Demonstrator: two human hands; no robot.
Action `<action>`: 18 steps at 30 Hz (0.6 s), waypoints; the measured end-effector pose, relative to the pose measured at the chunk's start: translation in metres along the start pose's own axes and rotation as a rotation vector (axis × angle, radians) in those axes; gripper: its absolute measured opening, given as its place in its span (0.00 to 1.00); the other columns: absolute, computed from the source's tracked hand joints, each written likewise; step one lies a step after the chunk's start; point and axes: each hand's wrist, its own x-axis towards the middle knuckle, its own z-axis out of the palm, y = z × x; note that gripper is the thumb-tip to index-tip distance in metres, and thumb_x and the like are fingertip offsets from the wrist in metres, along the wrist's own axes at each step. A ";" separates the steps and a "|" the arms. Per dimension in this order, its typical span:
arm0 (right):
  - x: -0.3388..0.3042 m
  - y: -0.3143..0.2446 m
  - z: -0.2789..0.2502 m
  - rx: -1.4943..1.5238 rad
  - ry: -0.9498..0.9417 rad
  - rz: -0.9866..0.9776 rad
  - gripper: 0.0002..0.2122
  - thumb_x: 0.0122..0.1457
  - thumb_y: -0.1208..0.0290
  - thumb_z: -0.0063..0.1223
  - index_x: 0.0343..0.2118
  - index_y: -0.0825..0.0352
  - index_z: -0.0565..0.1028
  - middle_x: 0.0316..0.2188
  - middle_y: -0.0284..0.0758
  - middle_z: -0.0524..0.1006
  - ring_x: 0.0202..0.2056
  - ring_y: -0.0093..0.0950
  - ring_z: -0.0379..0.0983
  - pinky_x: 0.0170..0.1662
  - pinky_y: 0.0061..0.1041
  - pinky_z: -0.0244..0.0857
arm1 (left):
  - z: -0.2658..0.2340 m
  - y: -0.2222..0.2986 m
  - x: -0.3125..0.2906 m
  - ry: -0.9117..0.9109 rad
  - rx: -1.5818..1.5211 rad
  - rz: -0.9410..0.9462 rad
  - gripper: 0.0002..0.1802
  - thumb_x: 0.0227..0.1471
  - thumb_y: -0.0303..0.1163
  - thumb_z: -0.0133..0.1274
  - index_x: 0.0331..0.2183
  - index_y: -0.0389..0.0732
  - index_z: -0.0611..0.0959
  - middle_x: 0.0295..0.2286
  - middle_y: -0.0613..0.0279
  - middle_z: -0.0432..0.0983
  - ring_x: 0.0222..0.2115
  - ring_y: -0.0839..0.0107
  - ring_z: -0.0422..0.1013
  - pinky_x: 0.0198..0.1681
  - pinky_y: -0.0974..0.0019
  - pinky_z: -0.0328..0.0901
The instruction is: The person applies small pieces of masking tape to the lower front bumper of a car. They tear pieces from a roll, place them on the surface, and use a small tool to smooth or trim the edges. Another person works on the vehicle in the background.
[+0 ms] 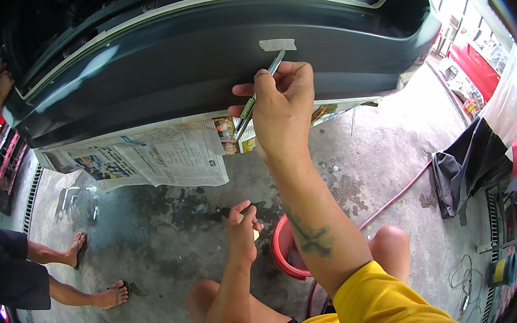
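Note:
My right hand (285, 111) is closed around a slim metal utility knife (246, 112), its upper tip pointing at the lower edge of a short strip of pale masking tape (277, 44). That tape is stuck on a dark grey car bumper (201, 47). Lower down, between my knees, my left hand (243, 231) is curled with fingers bent. A small pale yellow piece (256, 235) shows at its edge; most of it is hidden, so its kind is unclear. Newspaper sheets (159, 155) hang along the bumper's lower edge.
A red bucket (281, 251) stands by my right forearm, with a pink hose (395, 194) running past it. At the left, another person in dark shorts (17, 272) stands in sandals. Dark sheeting (473, 163) hangs at the right. The concrete floor (151, 238) is stained.

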 end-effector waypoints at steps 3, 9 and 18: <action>0.000 0.001 0.003 0.088 -0.002 0.042 0.09 0.68 0.78 0.48 0.45 0.70 0.61 0.40 0.41 0.69 0.35 0.30 0.81 0.27 0.30 0.81 | 0.001 0.001 -0.001 0.000 0.004 0.003 0.18 0.63 0.30 0.57 0.53 0.40 0.76 0.27 0.68 0.65 0.24 0.74 0.64 0.37 0.64 0.66; -0.002 0.001 0.009 0.165 0.019 0.064 0.10 0.67 0.79 0.48 0.46 0.69 0.60 0.39 0.41 0.69 0.35 0.31 0.80 0.29 0.32 0.82 | 0.000 -0.002 0.003 -0.004 -0.012 -0.003 0.19 0.64 0.30 0.56 0.54 0.39 0.76 0.27 0.68 0.65 0.24 0.74 0.65 0.37 0.64 0.67; -0.003 0.003 0.007 0.125 0.022 0.057 0.09 0.68 0.78 0.49 0.45 0.68 0.61 0.40 0.40 0.69 0.37 0.30 0.79 0.29 0.32 0.82 | 0.003 -0.001 0.002 0.012 -0.044 0.007 0.18 0.62 0.29 0.59 0.52 0.38 0.77 0.23 0.69 0.66 0.22 0.76 0.65 0.32 0.67 0.67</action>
